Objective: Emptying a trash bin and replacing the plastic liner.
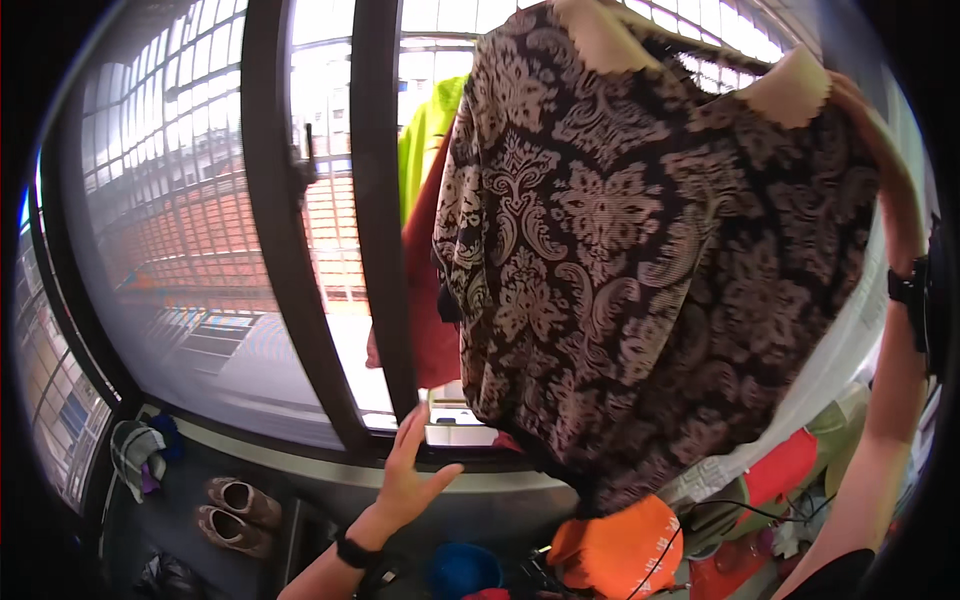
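A dark blouse (610,230) with a beige floral pattern and pale, scallop-edged collar pieces hangs spread out in front of the window. My right arm reaches up along its right side, and my right hand (848,98) grips it at the shoulder by the collar; most of those fingers are hidden behind the cloth. Lower down, my left hand (408,474) is open, thumb and fingers apart, with nothing in it. It is beside the window frame's lower end, left of the blouse's hem and not touching it.
Dark sliding window frames (380,200) and outside bars stand at left. Behind the blouse hang a yellow-green garment (425,140) and a dark red one (428,330). Below are brown shoes (238,515), a blue basin (465,570), an orange bag-like item (620,548) and a thin cable.
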Available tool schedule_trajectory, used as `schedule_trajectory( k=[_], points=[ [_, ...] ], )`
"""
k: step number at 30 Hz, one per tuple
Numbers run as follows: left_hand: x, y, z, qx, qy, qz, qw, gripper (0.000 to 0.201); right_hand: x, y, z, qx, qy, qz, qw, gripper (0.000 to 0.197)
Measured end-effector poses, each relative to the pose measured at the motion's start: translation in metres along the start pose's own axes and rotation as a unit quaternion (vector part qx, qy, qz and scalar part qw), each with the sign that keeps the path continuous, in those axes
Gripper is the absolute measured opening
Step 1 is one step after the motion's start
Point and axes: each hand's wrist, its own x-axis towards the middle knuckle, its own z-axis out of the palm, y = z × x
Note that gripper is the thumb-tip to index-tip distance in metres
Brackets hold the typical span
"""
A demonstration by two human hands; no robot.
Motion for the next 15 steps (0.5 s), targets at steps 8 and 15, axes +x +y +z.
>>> schedule_trajectory(
  k=[8, 15],
  points=[
    [0.057, 0.044, 0.206, -0.345, -0.308, -0.226, 0.857, 0.079, -0.085, -0.033, -0.175, -0.303, -0.008, -0.04, 0.952, 0.034],
    [-0.03, 0.069, 0.317, -0.45, -0.564, -0.187, 0.667, 0.038, -0.145, -0.12, -0.21, -0.434, -0.05, 0.1, 0.894, 0.026]
  ],
)
